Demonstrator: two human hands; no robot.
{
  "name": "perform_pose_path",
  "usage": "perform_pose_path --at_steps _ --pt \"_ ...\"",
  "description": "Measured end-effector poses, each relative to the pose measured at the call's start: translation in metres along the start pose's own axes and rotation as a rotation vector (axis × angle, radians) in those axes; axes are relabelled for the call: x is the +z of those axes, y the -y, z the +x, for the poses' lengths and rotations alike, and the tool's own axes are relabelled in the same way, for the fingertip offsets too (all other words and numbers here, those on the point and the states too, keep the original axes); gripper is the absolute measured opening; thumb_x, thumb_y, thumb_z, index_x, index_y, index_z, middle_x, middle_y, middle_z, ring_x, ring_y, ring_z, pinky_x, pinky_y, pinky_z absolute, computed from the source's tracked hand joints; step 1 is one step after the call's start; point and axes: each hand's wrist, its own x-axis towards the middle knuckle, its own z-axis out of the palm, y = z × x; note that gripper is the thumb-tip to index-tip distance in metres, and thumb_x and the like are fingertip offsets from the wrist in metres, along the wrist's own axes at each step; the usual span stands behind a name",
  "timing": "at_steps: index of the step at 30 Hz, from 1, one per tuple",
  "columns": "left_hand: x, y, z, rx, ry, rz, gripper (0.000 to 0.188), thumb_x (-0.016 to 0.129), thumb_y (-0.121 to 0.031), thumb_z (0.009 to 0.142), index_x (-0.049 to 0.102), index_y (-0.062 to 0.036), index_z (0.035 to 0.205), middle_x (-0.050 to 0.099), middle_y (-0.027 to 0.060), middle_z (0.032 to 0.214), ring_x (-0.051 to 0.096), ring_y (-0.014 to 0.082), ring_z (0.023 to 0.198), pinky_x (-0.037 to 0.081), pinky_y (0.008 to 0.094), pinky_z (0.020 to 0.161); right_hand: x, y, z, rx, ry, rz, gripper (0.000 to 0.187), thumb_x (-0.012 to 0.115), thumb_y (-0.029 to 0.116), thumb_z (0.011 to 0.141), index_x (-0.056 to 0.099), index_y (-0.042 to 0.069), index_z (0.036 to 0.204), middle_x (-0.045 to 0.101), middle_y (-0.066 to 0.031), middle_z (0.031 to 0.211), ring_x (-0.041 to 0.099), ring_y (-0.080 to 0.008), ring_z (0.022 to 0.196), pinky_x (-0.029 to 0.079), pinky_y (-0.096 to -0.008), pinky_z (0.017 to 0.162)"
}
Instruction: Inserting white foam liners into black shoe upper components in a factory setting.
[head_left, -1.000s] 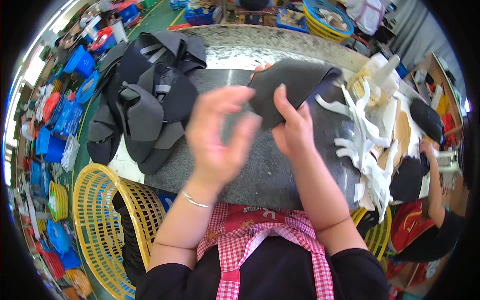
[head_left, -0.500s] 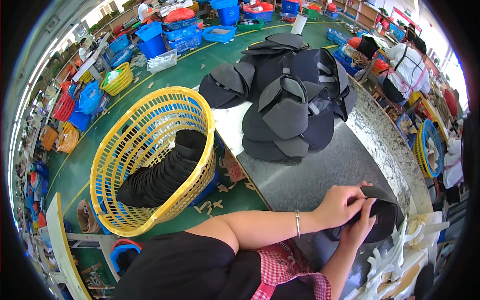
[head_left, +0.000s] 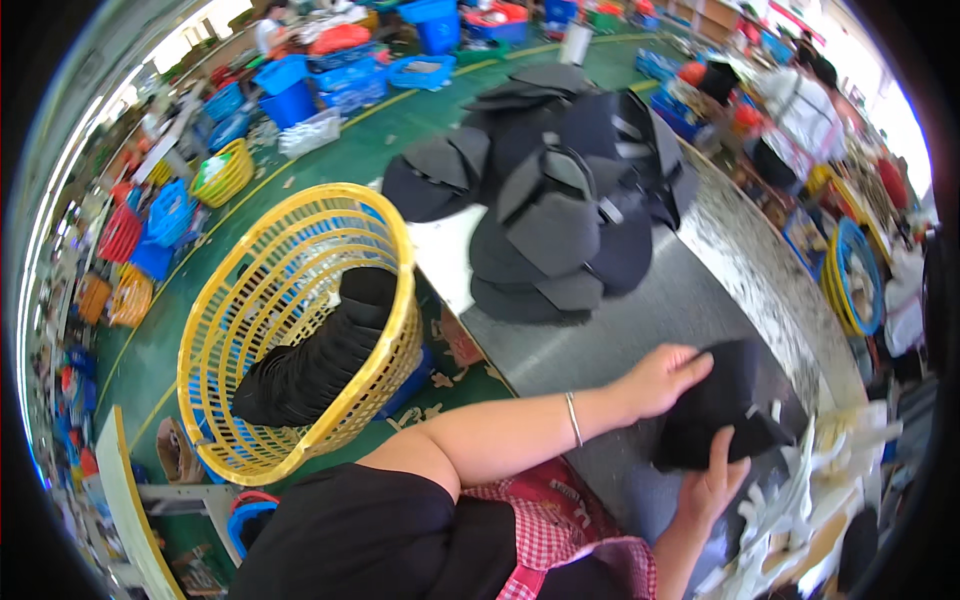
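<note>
Over the dark tabletop at the right, a black cap-like piece (head_left: pixel 728 398) is between my two hands. My left hand (head_left: pixel 664 382) has its fingers closed at the upper left edge of the piece. The lower edge is in my right hand (head_left: pixel 714 486), with one finger pointing up against the black material. Part of the fingers behind the piece is hidden. Farther back on the table, a pile of dark grey and black cap-like pieces (head_left: pixel 548 235) is heaped, their curved flaps overlapping.
A yellow basket (head_left: pixel 290 462) at the left holds a nested stack of black pieces (head_left: pixel 325 350). White branching strips (head_left: pixel 790 500) lie at the table's right side. Blue bins (head_left: pixel 290 98) stand on the green floor behind. Another person (head_left: pixel 800 115) sits at the far right.
The black piece has been turned and spread out flatter between my hands. My left hand has moved left, apart from my right hand, which is now lower. The view has shifted slightly.
</note>
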Motion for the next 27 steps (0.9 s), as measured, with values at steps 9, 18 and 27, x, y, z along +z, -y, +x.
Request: perform_pose_path --at_steps 9,18,27 --pt "-0.014 -0.022 0.014 -0.214 -0.032 0.141 0.026 0.058 -0.026 0.101 0.068 -0.0017 0.100 0.068 0.0000 0.092 0.058 0.0048 0.079 0.049 0.0239 0.070 0.027 -0.017 0.019 0.104 0.083 0.283 0.025 0.062 0.009 0.098 0.061 -0.001 0.120 0.068 -0.0071 0.112 0.066 -0.0173 0.099 0.053 -0.0338 0.089" --pt "0.021 -0.031 0.028 0.032 -0.077 0.240 0.034 0.051 -0.030 0.105 0.066 -0.0003 0.110 0.072 0.0070 0.098 0.068 0.0113 0.083 0.055 0.0251 0.074 -0.001 -0.004 0.013 0.016 0.238 0.211 0.042 0.077 0.006 0.085 0.061 -0.001 0.123 0.069 -0.0074 0.114 0.065 -0.0162 0.105 0.051 -0.0325 0.094" --pt "0.016 -0.041 0.048 -0.126 0.136 0.413 0.032 0.052 -0.026 0.105 0.065 0.0023 0.112 0.071 0.0065 0.099 0.068 0.0100 0.085 0.055 0.0260 0.077 0.017 0.010 0.018 0.042 0.190 0.141 0.041 0.076 -0.003 0.083 0.062 -0.001 0.122 0.069 -0.0059 0.112 0.065 -0.0139 0.100 0.053 -0.0312 0.091"
